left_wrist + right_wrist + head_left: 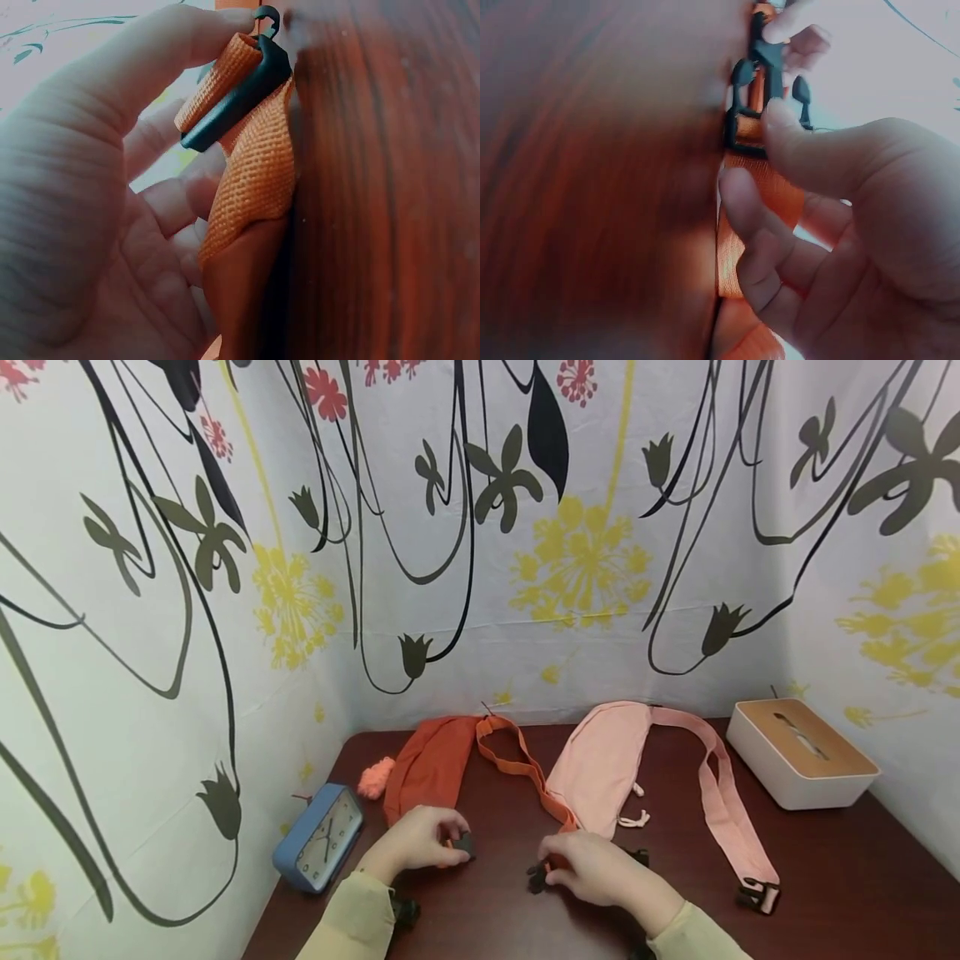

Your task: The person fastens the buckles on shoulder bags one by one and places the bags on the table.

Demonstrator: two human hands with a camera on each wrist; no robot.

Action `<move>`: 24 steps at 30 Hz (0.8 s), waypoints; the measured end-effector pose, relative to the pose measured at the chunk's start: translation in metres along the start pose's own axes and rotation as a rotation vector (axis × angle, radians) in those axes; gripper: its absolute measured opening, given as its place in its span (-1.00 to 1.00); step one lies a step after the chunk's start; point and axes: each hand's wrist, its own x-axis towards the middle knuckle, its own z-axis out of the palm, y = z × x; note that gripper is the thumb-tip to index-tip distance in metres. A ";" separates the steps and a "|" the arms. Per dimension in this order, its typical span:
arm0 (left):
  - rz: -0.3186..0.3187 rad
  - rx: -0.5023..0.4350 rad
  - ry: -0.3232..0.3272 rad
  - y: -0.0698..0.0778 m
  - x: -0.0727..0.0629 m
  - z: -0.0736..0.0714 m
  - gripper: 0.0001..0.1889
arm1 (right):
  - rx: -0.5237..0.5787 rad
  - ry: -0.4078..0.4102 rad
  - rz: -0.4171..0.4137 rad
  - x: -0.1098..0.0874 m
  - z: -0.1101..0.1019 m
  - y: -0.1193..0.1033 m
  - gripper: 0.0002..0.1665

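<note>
An orange waist bag (429, 766) lies on the dark wooden table (840, 868), its orange strap (525, 766) running toward me. My left hand (420, 843) pinches the black buckle piece (462, 843) at one strap end; close up, the buckle (236, 97) and orange webbing (255, 180) sit between thumb and fingers. My right hand (596, 868) grips the other black buckle piece (536, 878), whose prongs (761, 82) show at my fingertips (780, 120). The two buckle halves are apart.
A pink waist bag (603, 764) with a long pink strap (723, 802) and black buckle (759, 895) lies to the right. A white tissue box (798, 760) stands at back right, a blue alarm clock (318, 837) at left, a pink pom-pom (375, 777) beside it. Patterned walls surround the table.
</note>
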 end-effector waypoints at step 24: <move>0.028 -0.160 0.023 -0.014 -0.004 0.003 -0.73 | 0.497 0.135 0.299 0.002 0.037 0.012 -0.77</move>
